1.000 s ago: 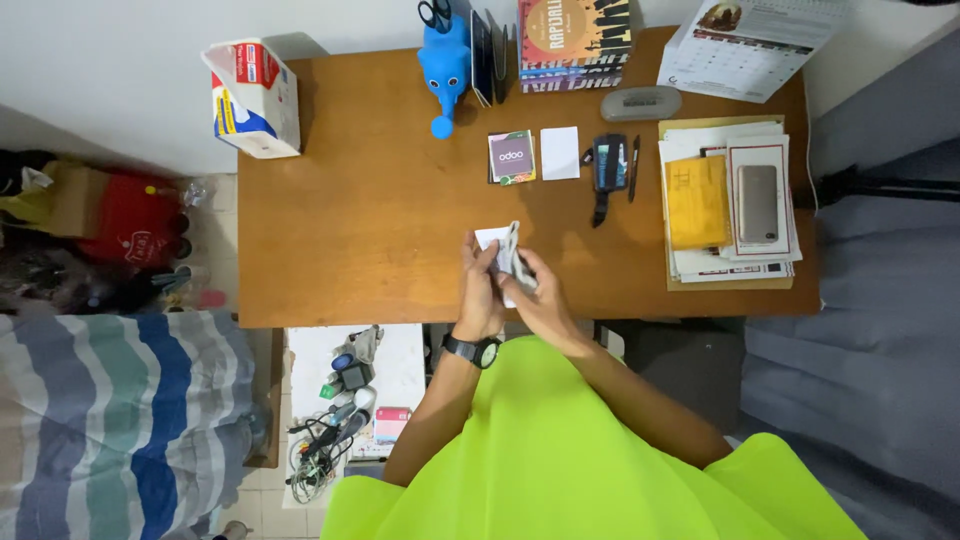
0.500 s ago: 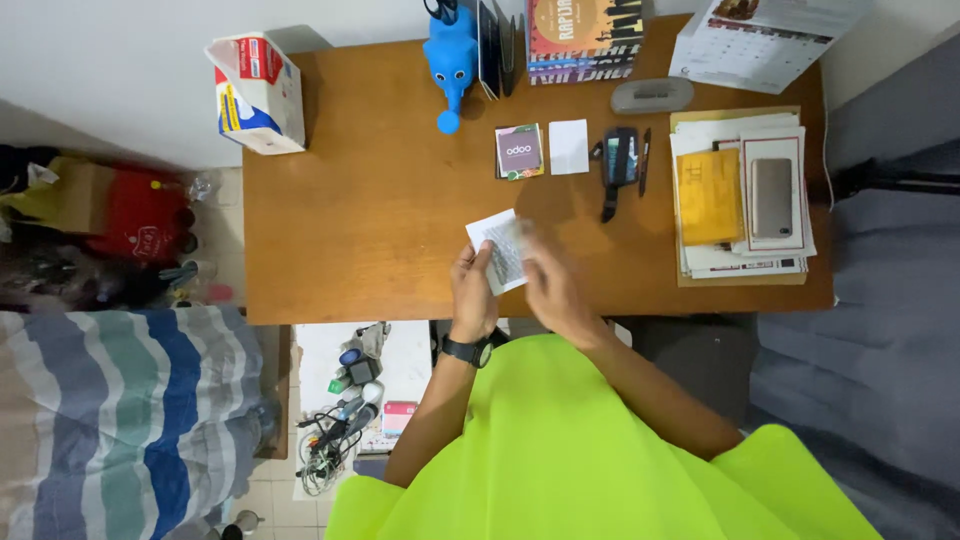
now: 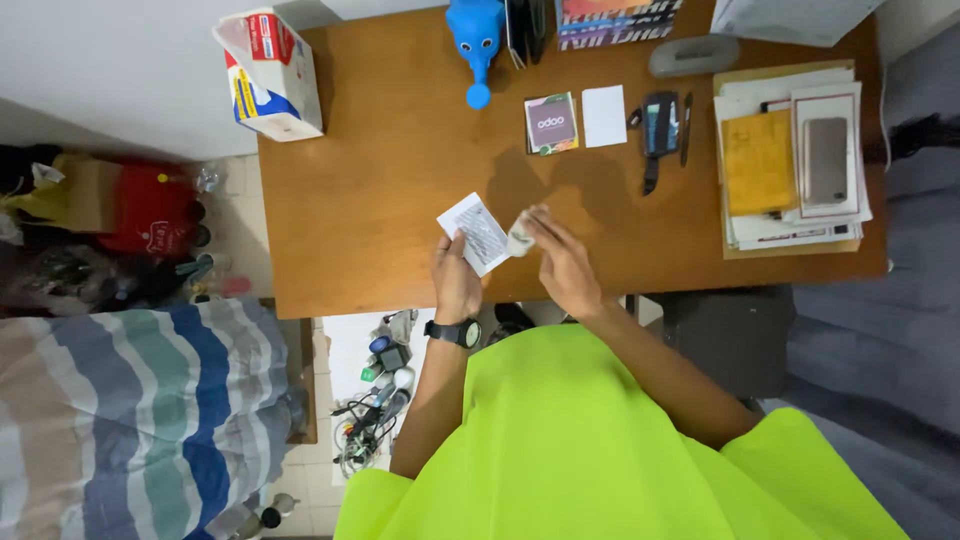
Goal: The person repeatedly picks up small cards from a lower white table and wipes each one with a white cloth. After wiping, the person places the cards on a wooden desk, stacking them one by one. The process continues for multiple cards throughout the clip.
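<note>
My left hand (image 3: 455, 279) holds a small white printed slip of paper (image 3: 475, 231) flat over the near part of the wooden desk (image 3: 400, 180). A black watch sits on that wrist. My right hand (image 3: 562, 262) is just to the right of the slip, its fingers pinching a small crumpled white piece (image 3: 520, 238) at the slip's right edge. Both hands hover close to the desk's front edge.
At the back of the desk stand a tissue box (image 3: 270, 75), a blue elephant figure (image 3: 476, 35) and books. Two small cards (image 3: 552, 123), a black pouch with a pen (image 3: 660, 125) and a paper stack bearing a yellow envelope and a phone (image 3: 826, 160) lie right. A striped bed (image 3: 130, 420) lies left.
The folded paper between both hands has been opened out; my left hand now holds the flat slip and my right hand has drawn a small piece off to the right. The view shifted.
</note>
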